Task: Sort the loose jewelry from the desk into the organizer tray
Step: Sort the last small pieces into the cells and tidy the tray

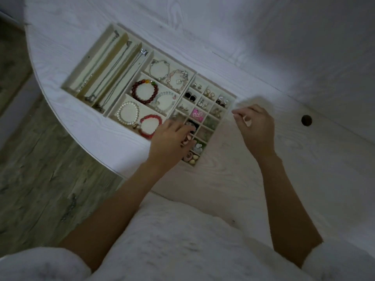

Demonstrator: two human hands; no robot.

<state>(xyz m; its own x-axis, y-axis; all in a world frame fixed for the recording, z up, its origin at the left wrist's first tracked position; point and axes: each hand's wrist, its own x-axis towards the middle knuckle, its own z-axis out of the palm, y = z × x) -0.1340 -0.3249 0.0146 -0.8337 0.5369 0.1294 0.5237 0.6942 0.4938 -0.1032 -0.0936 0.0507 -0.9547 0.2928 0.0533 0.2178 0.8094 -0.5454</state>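
Observation:
A cream organizer tray (69, 78) lies on the white desk (284, 159). Its long left slots hold necklaces (113, 78), the middle compartments hold bead bracelets (144, 91), and a grid of small cells (205, 110) on the right holds earrings and small pieces. My left hand (170, 142) hovers over the near cells of the grid with fingers curled, fingertips down in a cell; what they hold is hidden. My right hand (254, 126) is just right of the tray's right edge, fingers curled with fingertips pinched together; any item between them is too small to see.
The desk has a curved left edge (67, 128) with wood-look floor (40, 169) beyond it. A round cable hole (306, 120) sits right of my right hand. A white wall (284, 37) rises behind the desk. My fuzzy white garment (172, 240) fills the bottom.

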